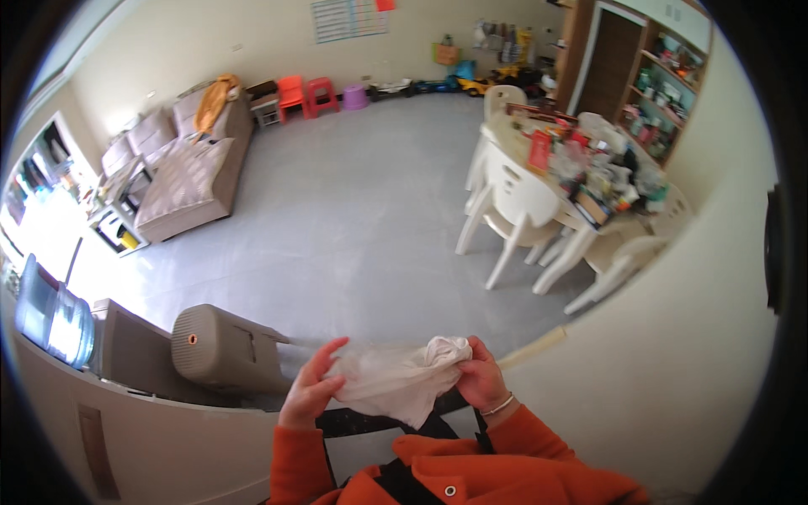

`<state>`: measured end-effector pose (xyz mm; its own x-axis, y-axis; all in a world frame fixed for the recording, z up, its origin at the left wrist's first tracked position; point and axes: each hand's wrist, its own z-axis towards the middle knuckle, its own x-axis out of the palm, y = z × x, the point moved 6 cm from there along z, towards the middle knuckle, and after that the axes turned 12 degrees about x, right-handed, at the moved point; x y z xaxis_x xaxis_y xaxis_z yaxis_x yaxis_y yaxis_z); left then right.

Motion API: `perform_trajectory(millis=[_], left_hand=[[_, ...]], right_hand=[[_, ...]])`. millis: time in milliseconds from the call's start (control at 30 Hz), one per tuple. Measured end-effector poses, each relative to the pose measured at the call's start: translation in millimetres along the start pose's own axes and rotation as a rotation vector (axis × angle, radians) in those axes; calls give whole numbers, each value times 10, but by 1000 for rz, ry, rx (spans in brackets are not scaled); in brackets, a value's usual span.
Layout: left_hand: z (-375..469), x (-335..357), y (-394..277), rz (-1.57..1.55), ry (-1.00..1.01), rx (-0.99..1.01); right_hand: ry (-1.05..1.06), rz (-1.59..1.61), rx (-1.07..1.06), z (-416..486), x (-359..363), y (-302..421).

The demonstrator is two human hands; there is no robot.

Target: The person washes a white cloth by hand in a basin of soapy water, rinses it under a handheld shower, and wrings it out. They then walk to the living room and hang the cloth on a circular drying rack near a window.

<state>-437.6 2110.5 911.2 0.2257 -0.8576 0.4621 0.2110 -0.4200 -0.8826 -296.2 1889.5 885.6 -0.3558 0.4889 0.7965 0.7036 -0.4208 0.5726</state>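
Observation:
A thin, crumpled white plastic bag (404, 382) stretches between my hands at waist height. My right hand (485, 377) pinches its bunched end between thumb and fingers, with a bracelet at the wrist. At the bag's other end is my left hand (314, 386), thumb and fingers spread around the blurred film. Whether those left fingers grip the film or only touch it is unclear. Both forearms wear orange sleeves. Below the bag, a dark edge and a pale surface show in part, mostly hidden by the bag and my clothing.
To the left stand a beige cabinet-like appliance (218, 347) and a blue water bottle (60, 315). A cluttered table (530, 148) with white chairs (521, 189) stands at right. Beyond the grey floor (353, 208) are a sofa (189, 170) and small stools (322, 95). A wall (682, 353) rises close on my right.

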Motion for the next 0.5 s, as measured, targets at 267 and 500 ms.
perform_trajectory(millis=[267,500], left_hand=[[750,-973,-53,412,-215,-293],[1673,-1965,-323,403,-167,-117]], right_hand=[[256,174,259,1922,656,-47],[522,146,426,3314,1388,-511]])
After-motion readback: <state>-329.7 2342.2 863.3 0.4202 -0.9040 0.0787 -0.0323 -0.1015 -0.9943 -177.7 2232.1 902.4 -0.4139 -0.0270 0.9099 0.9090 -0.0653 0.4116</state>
